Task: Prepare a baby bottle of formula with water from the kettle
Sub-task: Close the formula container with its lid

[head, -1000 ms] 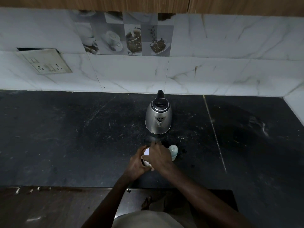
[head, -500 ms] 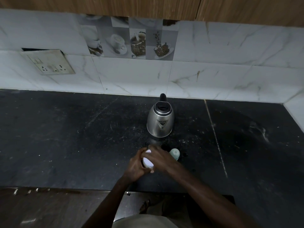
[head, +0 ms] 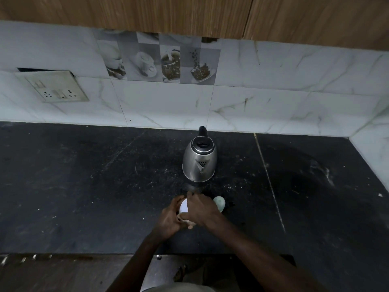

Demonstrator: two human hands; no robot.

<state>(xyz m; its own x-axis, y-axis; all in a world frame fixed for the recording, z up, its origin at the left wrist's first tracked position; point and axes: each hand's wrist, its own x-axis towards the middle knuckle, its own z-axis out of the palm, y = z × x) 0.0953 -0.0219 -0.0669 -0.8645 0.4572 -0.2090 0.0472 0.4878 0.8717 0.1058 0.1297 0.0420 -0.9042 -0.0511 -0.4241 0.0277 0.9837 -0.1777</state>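
A steel kettle with a black handle stands on the black counter, its spout facing me. Just in front of it, both hands meet over a small container with a white lid. My left hand wraps the container's left side. My right hand lies over the lid and hides most of it, fingers curled around its rim. A pale green baby bottle stands right of my right hand, partly hidden behind it.
A marble-tiled wall backs the counter, with a socket plate at left and wooden cabinets above. The wall turns a corner at the far right. The counter's front edge runs just below my wrists.
The camera has tilted, so everything sits lower in the frame. My hands stay on the container; the right hand has shifted slightly over the lid, showing more of its white top.
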